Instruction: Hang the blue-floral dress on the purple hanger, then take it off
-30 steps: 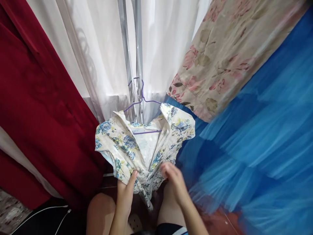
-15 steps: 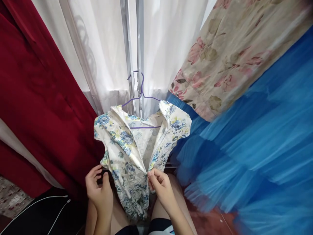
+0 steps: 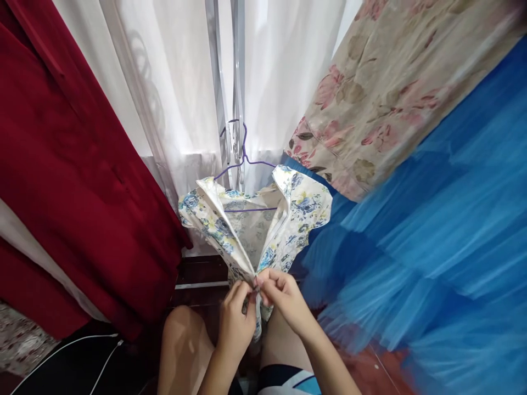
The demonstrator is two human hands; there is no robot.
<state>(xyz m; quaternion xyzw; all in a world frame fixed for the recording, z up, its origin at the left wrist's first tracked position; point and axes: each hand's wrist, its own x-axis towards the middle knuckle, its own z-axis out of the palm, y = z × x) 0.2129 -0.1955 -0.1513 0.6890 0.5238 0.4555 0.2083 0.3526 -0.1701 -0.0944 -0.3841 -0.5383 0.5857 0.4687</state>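
A white dress (image 3: 307,211) with blue and yellow flowers hangs from a purple wire hanger (image 3: 245,159). Its zip front or back lies open in a deep V that narrows to a point at my fingers. My right hand (image 3: 284,293) pinches the cloth at the bottom of the V, where the two zip edges meet. Close against it, my left hand (image 3: 236,315) pinches the fabric just below and to the left. The zip pull is hidden by my fingertips. Most of the dress's lower part is behind my hands and between my knees.
A grey metal stand (image 3: 224,82) holds the hanger before a white curtain (image 3: 177,71). Red cloth (image 3: 82,181) hangs at left. On the right are a beige floral cloth (image 3: 366,120) and a blue tulle skirt (image 3: 432,247). White cables (image 3: 105,359) lie at lower left.
My left hand has moved right from the dress's side to the bottom of the zip opening and closed on the cloth. The dress has shifted slightly right; my right hand still pinches it.
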